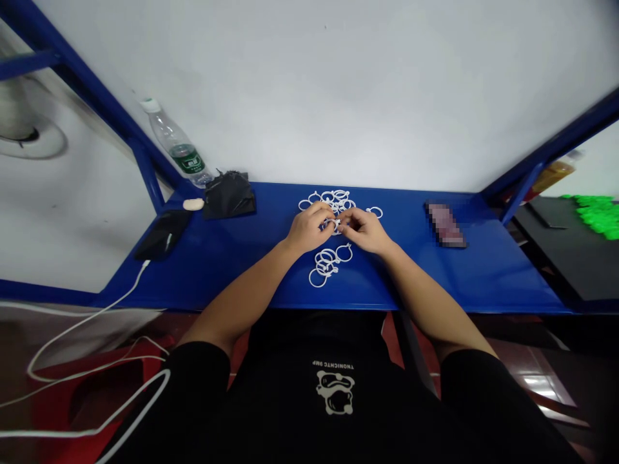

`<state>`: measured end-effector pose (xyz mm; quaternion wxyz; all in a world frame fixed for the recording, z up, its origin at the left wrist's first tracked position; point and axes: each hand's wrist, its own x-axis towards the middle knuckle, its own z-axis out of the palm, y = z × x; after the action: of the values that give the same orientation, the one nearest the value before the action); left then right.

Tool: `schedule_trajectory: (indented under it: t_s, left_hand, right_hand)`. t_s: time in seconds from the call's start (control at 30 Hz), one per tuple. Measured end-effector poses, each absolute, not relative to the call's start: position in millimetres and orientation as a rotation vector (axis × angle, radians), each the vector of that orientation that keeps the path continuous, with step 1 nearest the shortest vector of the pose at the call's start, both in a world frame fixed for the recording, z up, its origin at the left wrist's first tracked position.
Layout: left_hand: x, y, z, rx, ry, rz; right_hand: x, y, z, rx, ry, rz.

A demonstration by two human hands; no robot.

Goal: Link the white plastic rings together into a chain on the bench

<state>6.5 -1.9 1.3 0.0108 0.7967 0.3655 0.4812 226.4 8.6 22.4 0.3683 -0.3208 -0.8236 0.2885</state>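
My left hand (309,229) and my right hand (366,230) meet at the middle of the blue table (232,258), fingers pinched together on a white plastic ring (337,223) between them. A loose pile of white rings (333,198) lies just beyond my hands. A linked cluster of white rings (326,264) lies on the near side, below my hands. A single ring (374,211) sits to the right of the far pile.
At the far left stand a clear water bottle (176,143), a black bag (229,193), a small white object (193,204) and a black phone (162,234) with a white cable (97,316). A blurred phone (445,223) lies right. Blue frame posts flank the table.
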Motion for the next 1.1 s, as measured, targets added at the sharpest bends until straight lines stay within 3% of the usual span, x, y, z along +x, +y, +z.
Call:
schedule_trajectory:
  t_s: [0.23, 1.1]
  left_hand:
    - [6.1, -2.2, 2.4, 2.568, 1.156, 1.445]
    - [7.3, 2.9, -9.6, 2.505, 0.935, 1.369]
  right_hand:
    - [228.7, 10.0, 25.4, -0.786, -2.188, 0.504]
    - [236.5, 13.7, 25.4, -0.815, -2.251, 0.515]
